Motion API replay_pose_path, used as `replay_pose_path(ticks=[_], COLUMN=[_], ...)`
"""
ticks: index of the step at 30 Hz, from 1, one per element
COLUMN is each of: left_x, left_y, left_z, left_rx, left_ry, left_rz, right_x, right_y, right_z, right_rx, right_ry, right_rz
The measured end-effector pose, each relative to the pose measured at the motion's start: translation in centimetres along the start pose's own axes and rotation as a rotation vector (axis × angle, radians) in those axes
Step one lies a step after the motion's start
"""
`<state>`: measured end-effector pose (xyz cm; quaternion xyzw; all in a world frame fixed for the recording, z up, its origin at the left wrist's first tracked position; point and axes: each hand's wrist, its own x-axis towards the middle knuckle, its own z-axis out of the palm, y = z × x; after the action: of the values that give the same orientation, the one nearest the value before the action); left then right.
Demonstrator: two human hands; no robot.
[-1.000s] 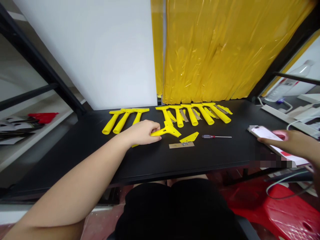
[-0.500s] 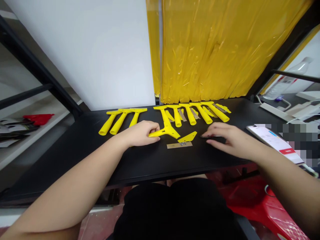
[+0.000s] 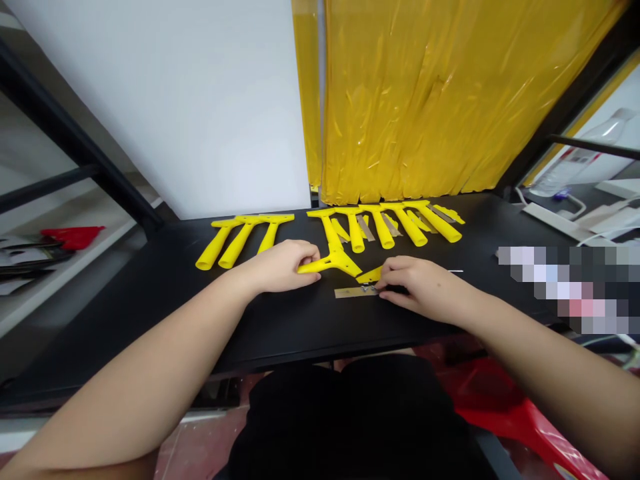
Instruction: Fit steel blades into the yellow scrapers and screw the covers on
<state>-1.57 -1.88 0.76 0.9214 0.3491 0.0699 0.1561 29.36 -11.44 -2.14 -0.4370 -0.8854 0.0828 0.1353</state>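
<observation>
My left hand point(image 3: 290, 263) is closed around the grip of a yellow scraper handle point(image 3: 343, 262), which lies low over the black table with its wide head to the right. Just right of that head is a flat yellow cover piece point(image 3: 368, 275), partly hidden by my right hand point(image 3: 417, 287). A thin brownish-grey blade strip point(image 3: 349, 293) lies in front of it, with several small screws point(image 3: 369, 289) on its right part. The right thumb and fingers are pinched together at these screws; their tips hide whatever is between them.
Yellow handles point(image 3: 240, 243) lie in a group at the back left, and another row point(image 3: 385, 230) lies at the back right among strips and covers. A thin pale rod point(image 3: 456, 271) shows behind my right hand. A plastic bottle point(image 3: 583, 157) stands far right.
My right hand has moved left from beside the thin rod to the screws, and its fingers have come together. My left hand and its scraper handle stay nearly still.
</observation>
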Motion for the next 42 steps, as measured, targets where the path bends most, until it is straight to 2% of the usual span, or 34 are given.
replay_pose_path(ticks=[9,15,23,32,42], left_x=[0.0,0.0,0.0,0.1,0.1], left_y=[0.1,0.1,0.0,0.1,0.0], left_z=[0.0,0.0,0.0,-0.2,-0.1], left_rx=[0.004,0.007,0.009,0.019,0.014], left_ry=[0.002,0.003,-0.001,-0.020,-0.025], left_rz=[-0.004,0.006,0.006,0.003,0.000], right_x=[-0.2,-1.3,-5.0,-6.8,-7.3], right_y=[-2.0,-3.1,-4.8,-4.4,-4.7], right_z=[-0.3,0.1,1.4,2.4,2.0], right_rx=[-0.099,-0.109,-0.057,0.034,0.096], right_ry=[-0.059,0.013,0.140,0.164,0.185], right_rz=[0.044,0.056,0.031,-0.021,-0.079])
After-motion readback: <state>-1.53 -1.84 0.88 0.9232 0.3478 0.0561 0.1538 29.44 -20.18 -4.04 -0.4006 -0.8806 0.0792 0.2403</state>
